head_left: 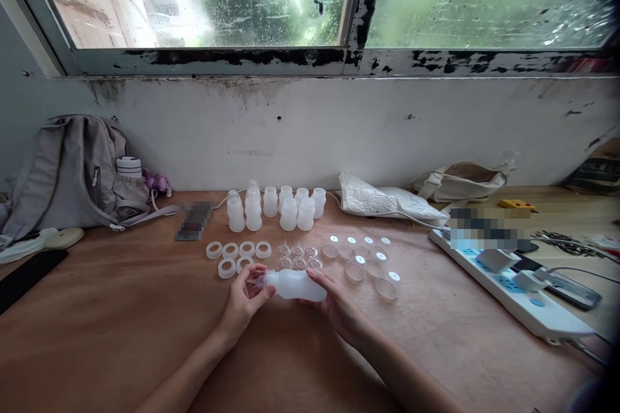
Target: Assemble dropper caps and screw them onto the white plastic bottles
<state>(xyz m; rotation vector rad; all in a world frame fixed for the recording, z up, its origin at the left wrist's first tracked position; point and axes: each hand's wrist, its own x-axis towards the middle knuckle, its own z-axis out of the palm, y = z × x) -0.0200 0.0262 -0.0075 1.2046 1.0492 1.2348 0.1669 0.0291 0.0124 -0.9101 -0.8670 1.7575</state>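
Observation:
Both my hands hold one small white translucent bottle (296,284) sideways above the wooden table (121,322). My right hand (334,303) wraps round its body. My left hand (245,300) pinches its neck end, where a small clear nipple part sits. Behind my hands lie several white screw rings (237,253), several small clear nipples (299,257) and several clear dome caps (368,261). Further back, several more white bottles (276,206) stand upright in a group.
A grey backpack (72,174) leans on the wall at the left, with a dark flat object (26,274) near it. A white plastic bag (382,200), a beige pouch (460,182) and a white power strip (513,290) with plugs lie at the right.

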